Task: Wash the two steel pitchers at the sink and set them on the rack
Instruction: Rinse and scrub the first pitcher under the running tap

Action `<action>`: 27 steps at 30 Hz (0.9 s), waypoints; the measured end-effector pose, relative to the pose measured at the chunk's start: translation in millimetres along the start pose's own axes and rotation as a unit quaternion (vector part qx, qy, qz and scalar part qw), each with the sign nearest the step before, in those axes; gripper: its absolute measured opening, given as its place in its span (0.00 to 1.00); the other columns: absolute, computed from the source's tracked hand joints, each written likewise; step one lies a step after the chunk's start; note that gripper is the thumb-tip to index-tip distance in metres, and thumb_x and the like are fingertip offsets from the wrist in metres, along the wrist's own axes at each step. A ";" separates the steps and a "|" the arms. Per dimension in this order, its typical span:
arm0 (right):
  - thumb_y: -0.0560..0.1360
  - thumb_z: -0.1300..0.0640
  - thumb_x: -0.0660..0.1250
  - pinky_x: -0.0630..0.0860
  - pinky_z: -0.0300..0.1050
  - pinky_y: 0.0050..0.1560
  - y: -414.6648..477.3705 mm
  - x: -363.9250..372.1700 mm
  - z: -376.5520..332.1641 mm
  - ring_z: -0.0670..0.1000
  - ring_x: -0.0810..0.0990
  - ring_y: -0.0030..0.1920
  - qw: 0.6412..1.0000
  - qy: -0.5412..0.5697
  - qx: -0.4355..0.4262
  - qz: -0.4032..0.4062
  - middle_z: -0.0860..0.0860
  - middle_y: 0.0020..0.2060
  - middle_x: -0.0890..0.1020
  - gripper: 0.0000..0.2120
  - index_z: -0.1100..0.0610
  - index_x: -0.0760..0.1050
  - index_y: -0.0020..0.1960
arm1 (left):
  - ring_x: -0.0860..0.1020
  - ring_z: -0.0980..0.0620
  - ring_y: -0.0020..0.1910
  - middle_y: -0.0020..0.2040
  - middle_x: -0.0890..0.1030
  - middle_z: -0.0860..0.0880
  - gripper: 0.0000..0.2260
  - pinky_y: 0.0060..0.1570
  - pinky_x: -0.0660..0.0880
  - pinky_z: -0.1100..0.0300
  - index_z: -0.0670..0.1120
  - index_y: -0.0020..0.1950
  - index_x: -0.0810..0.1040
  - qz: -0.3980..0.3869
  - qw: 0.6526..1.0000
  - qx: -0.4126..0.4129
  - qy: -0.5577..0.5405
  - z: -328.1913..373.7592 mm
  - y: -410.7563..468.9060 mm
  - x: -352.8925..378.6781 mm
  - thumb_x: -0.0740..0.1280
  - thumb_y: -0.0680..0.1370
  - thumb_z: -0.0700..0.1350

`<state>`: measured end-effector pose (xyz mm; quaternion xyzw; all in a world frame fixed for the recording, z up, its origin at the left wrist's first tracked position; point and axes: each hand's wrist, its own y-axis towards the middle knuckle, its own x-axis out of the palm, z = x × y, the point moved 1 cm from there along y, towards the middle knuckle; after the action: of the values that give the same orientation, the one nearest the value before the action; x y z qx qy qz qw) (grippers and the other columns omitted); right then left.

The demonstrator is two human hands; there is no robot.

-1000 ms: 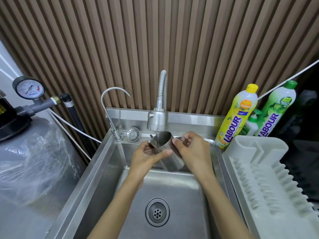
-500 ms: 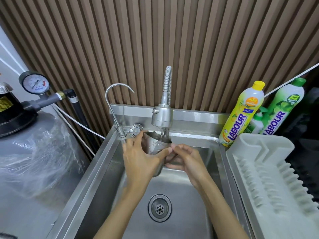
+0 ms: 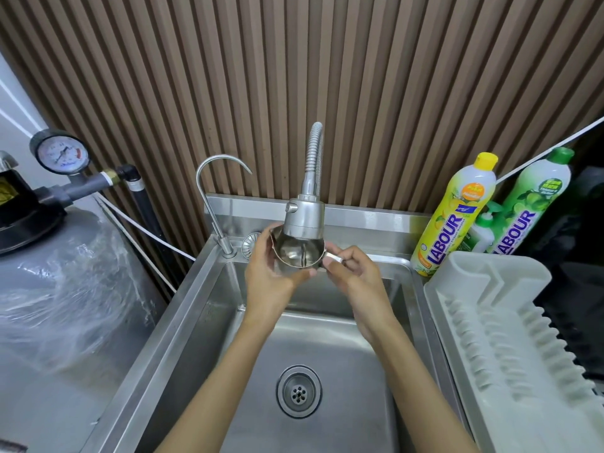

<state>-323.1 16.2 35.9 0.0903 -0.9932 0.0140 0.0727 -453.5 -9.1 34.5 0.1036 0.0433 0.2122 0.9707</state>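
A small steel pitcher is held upright over the sink, its mouth directly under the spray faucet head. A thin stream of water falls into it. My left hand wraps around the pitcher's left side and bottom. My right hand grips its handle on the right. The white dish rack stands to the right of the sink with nothing on it. Only one pitcher is in view.
A thin gooseneck tap rises at the sink's back left. Yellow and green dish soap bottles stand behind the rack. A plastic-wrapped tank with a pressure gauge fills the left side. The drain lies below my arms.
The pitcher has turned upright under the faucet and water now runs into it. My right hand has shifted from under the pitcher to its handle.
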 end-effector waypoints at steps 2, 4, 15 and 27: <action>0.76 0.63 0.64 0.77 0.47 0.58 0.6 -2.1 9.6 0.49 0.82 0.49 0.994 0.092 0.055 -0.034 0.56 0.47 0.82 0.10 0.59 0.68 0.37 | 0.74 0.56 0.54 0.54 0.75 0.53 0.34 0.52 0.68 0.76 0.51 0.60 0.73 0.020 0.990 0.061 0.123 6.0 -1.9 -3.3 0.82 0.58 0.41; 0.76 0.60 0.64 0.81 0.50 0.50 -3.8 -1.4 14.2 0.54 0.83 0.42 0.991 0.099 0.085 -0.035 0.57 0.39 0.82 0.08 0.59 0.71 0.38 | 0.71 0.55 0.54 0.52 0.71 0.52 0.36 0.52 0.66 0.74 0.50 0.61 0.74 0.057 0.973 0.078 0.210 9.5 -8.8 -3.8 0.81 0.56 0.55; 0.71 0.50 0.70 0.76 0.48 0.43 -15.8 -2.8 -30.0 0.56 0.79 0.41 0.917 -0.375 -0.057 0.122 0.55 0.36 0.82 0.12 0.57 0.74 0.38 | 0.81 0.62 0.42 0.42 0.84 0.53 0.17 0.40 0.72 0.76 0.45 0.51 0.80 -0.079 0.980 -0.169 0.067 -6.0 -12.1 1.8 0.77 0.66 0.51; 0.76 0.61 0.65 0.81 0.47 0.50 -7.7 4.1 16.7 0.51 0.83 0.45 0.997 0.060 0.046 -0.009 0.55 0.40 0.83 0.07 0.60 0.71 0.40 | 0.72 0.59 0.50 0.51 0.72 0.53 0.33 0.50 0.67 0.71 0.47 0.60 0.74 0.081 0.964 0.071 0.243 5.8 -7.9 -0.7 0.81 0.58 0.52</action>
<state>-328.1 7.2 20.1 0.1018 -0.9844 0.0645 0.1281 -450.2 -17.5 38.4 0.1208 0.2847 0.3058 0.9005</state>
